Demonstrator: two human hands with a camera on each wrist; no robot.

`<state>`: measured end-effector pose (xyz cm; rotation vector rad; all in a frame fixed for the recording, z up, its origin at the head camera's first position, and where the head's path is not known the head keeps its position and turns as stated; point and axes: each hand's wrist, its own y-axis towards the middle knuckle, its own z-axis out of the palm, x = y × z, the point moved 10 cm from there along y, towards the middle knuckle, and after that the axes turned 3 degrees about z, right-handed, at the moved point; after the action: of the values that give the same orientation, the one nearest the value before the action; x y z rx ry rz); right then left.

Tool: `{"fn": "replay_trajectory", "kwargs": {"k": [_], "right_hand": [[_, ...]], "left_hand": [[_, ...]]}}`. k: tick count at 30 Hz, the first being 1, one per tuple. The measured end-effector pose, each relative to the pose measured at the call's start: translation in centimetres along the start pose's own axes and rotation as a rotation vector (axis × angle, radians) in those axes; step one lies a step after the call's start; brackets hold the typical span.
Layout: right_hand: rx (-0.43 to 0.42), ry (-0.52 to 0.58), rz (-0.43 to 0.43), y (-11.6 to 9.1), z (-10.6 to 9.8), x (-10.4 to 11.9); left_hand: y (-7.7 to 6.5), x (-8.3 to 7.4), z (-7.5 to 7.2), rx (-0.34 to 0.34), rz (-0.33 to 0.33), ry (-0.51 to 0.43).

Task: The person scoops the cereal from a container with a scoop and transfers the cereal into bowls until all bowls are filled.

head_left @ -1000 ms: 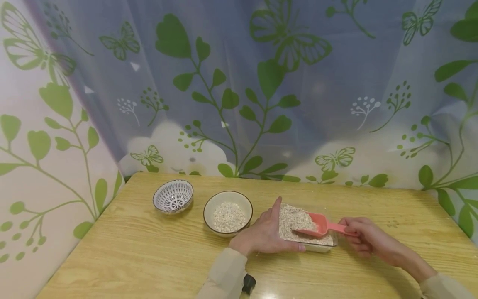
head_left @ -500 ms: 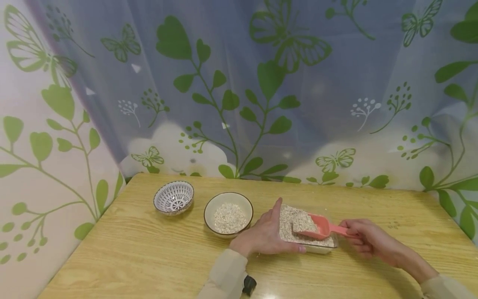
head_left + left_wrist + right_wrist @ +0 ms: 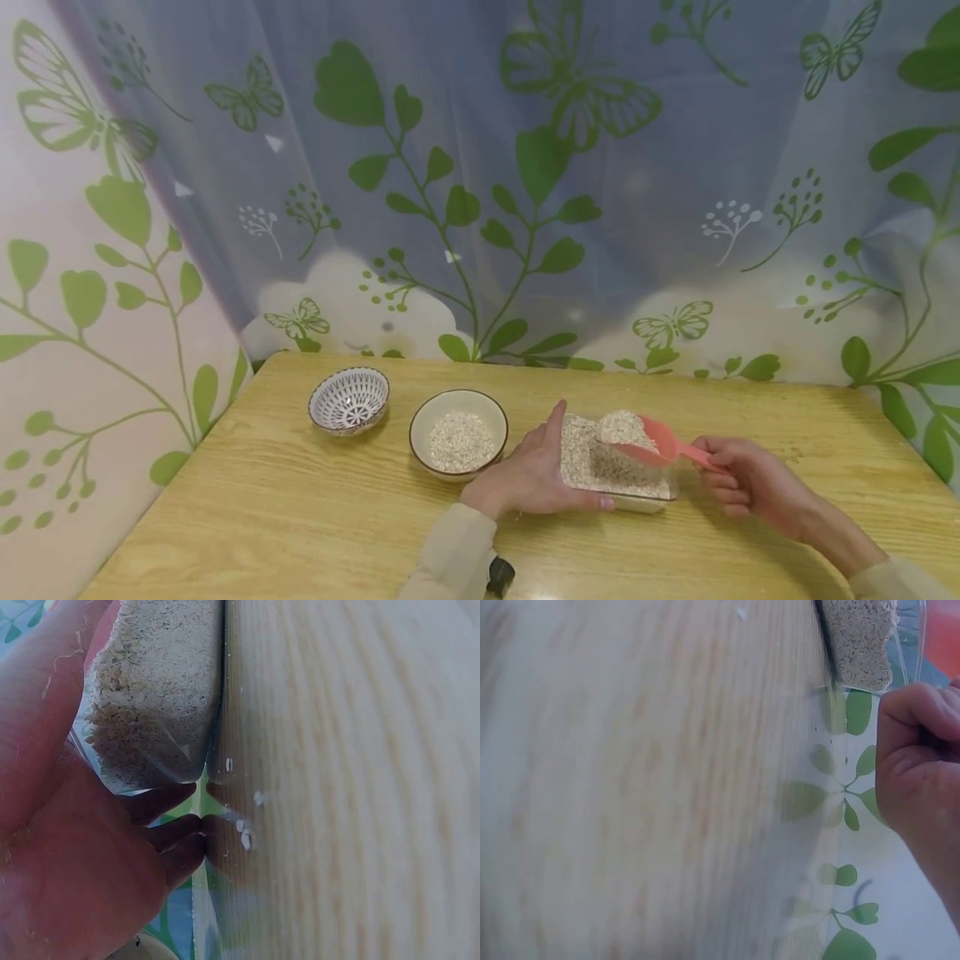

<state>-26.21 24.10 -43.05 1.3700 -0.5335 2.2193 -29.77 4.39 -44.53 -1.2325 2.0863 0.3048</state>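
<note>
My right hand [image 3: 765, 483] grips the handle of a coral-pink scoop [image 3: 665, 440], heaped with rolled oats [image 3: 624, 429]. The scoop hangs tilted just above a clear rectangular container [image 3: 641, 504] filled with oats. My left hand [image 3: 534, 479] is spread against the container's left end, thumb along the near side. In the left wrist view, that hand's fingers [image 3: 176, 859] extend down beside the container's end to the table. The right wrist view shows my right fist [image 3: 919, 750] near the container's other end, with the pink scoop [image 3: 941, 645] partly cut off at the edge.
Left of the container stands a cream bowl [image 3: 459, 401] with a dark rim, holding some oats. Farther left is a smaller black-and-white patterned bowl [image 3: 350, 404]. A few loose flakes [image 3: 246, 838] lie on the wooden table [image 3: 285, 517]. A leaf-printed curtain [image 3: 480, 167] hangs behind.
The scoop has risen out of the oats with a heaped load and now tilts, its front end higher. The left hand stays at the container.
</note>
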Motion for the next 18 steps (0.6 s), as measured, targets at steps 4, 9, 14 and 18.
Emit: {"fn": "replay_trajectory", "kwargs": {"k": [4,9,14,18], "right_hand": [[0.031,0.032,-0.055,-0.1,0.3,0.4],[0.051,0.052,-0.103,0.0,0.6,0.8],[0.062,0.091,-0.149,0.1,0.9,1.3],[0.067,0.134,-0.176,0.1,1.0,1.5]], "left_hand": [[0.0,0.0,0.0,0.003,-0.002,-0.001],[0.0,0.0,0.0,0.001,0.004,-0.005],[0.0,0.0,0.0,0.002,0.006,-0.007],[0.1,0.0,0.0,0.006,0.000,-0.008]]}}
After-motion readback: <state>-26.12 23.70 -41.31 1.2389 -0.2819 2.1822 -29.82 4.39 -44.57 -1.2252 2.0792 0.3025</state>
